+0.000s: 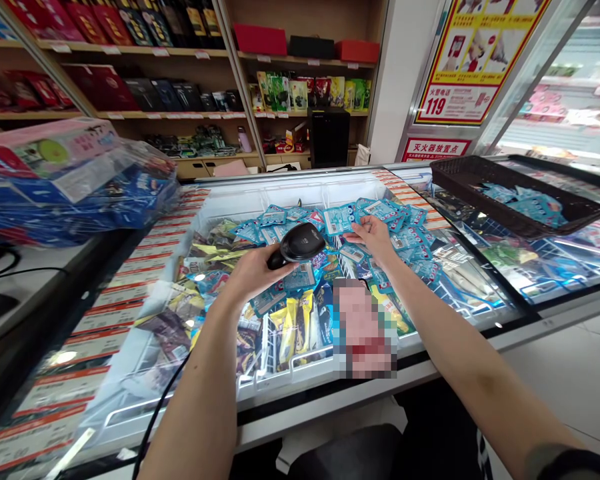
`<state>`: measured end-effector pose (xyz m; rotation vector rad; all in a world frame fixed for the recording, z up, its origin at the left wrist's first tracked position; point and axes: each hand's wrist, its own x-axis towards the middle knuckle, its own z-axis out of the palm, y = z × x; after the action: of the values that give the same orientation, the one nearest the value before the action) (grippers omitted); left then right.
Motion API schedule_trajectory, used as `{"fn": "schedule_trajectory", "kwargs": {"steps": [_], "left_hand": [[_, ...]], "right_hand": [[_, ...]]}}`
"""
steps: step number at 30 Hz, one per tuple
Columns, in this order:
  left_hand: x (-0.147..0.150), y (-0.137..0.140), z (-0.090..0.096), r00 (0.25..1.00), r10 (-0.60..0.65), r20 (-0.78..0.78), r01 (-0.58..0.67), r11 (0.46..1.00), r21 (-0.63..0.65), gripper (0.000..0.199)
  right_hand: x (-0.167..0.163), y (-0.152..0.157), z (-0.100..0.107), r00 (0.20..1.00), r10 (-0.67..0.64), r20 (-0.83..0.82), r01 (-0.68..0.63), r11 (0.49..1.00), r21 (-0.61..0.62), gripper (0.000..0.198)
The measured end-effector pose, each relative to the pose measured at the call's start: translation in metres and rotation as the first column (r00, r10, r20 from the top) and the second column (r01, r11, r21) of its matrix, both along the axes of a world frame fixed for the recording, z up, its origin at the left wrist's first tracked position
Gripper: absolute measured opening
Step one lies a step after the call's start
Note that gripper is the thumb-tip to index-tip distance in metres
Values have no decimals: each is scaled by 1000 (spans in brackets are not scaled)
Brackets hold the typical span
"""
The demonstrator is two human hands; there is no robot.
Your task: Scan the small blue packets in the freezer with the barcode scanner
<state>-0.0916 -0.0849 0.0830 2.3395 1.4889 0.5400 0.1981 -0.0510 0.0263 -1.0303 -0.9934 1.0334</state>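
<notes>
Seemingly, scanning is in hand: above the freezer (330, 409), the left hand's (253, 270) grip wraps a black scanner (303, 241); the right hand's (374, 237) pinches a blue packet (339, 219) beside it. Next calls for aiming at the packet's print.

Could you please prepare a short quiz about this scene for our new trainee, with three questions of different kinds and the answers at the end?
1. Which device does the left hand hold?
2. True or false: the right hand holds a yellow packet.
3. What colour are the packets in the dark basket? a) blue; b) red; c) white.

Key:
1. A black handheld scanner.
2. False; it holds a blue packet.
3. a
</notes>
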Motion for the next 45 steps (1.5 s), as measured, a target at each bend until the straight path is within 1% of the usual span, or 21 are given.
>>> {"fn": "schedule_trajectory", "kwargs": {"steps": [3, 6, 9, 12, 15, 17, 20, 22, 26, 28, 29, 30, 32, 34, 35, 36, 38, 40, 43, 45], "left_hand": [[0, 0, -1, 999, 29, 15, -29, 1000, -6, 50], [-1, 1, -2, 996, 87, 15, -87, 996, 24, 52], [-3, 2, -3, 989, 144, 17, -145, 987, 68, 55], [-4, 3, -4, 984, 174, 31, -176, 980, 92, 55], [-5, 4, -5, 979, 199, 40, -202, 973, 109, 54], [-6, 4, -5, 976, 214, 50, -218, 969, 118, 53], [-7, 5, -6, 973, 219, 70, -227, 965, 135, 53], [-8, 5, -7, 973, 220, 76, -229, 963, 140, 54], [-9, 6, -7, 968, 241, 77, -249, 959, 136, 55], [-10, 6, -7, 967, 243, 76, -251, 958, 136, 56], [-10, 6, -6, 967, 243, 74, -251, 958, 137, 56], [-10, 6, -6, 967, 242, 73, -251, 958, 139, 55], [-11, 6, -6, 967, 246, 72, -254, 956, 148, 55], [-12, 6, -7, 965, 251, 70, -259, 953, 156, 55], [-12, 6, -7, 964, 256, 68, -264, 951, 159, 55], [-12, 6, -7, 963, 262, 65, -270, 950, 160, 55], [-13, 7, -8, 960, 274, 56, -280, 947, 160, 55], [-14, 8, -8, 957, 287, 45, -290, 944, 159, 55], [-16, 10, -10, 949, 315, 28, -315, 935, 163, 53], [-19, 12, -12, 939, 344, 23, -343, 923, 174, 52]], "right_hand": [[1, -3, 5, 1000, -27, 12, 27, 1000, 14, 47], [6, -4, 8, 995, -99, 13, 98, 993, 73, 49], [16, -3, 9, 981, -196, 13, 192, 969, 154, 49], [29, 1, 7, 954, -298, 38, 284, 936, 208, 55], [41, 5, 4, 925, -373, 74, 351, 912, 212, 59], [46, 7, 3, 912, -400, 90, 376, 903, 208, 55], [52, 10, 0, 910, -406, 87, 383, 901, 204, 46], [54, 12, -1, 906, -410, 101, 386, 901, 199, 44], [57, 10, -3, 873, -438, 215, 405, 896, 183, 41], [58, 8, -3, 834, -459, 305, 421, 888, 185, 38], [58, 6, -2, 800, -478, 362, 435, 878, 198, 37], [59, 4, -1, 752, -504, 425, 454, 863, 221, 36], [60, 1, 2, 625, -563, 540, 497, 821, 281, 35], [61, -1, 6, 509, -609, 608, 534, 777, 332, 35], [61, -3, 8, 474, -621, 624, 545, 764, 347, 35], [60, -4, 11, 455, -625, 634, 546, 759, 355, 35], [55, -5, 14, 458, -606, 651, 510, 779, 366, 32], [47, -7, 16, 494, -546, 677, 413, 832, 369, 30], [27, -10, 16, 554, -377, 742, 188, 925, 329, 27], [12, -13, 15, 570, -235, 787, 13, 961, 278, 25]]}}
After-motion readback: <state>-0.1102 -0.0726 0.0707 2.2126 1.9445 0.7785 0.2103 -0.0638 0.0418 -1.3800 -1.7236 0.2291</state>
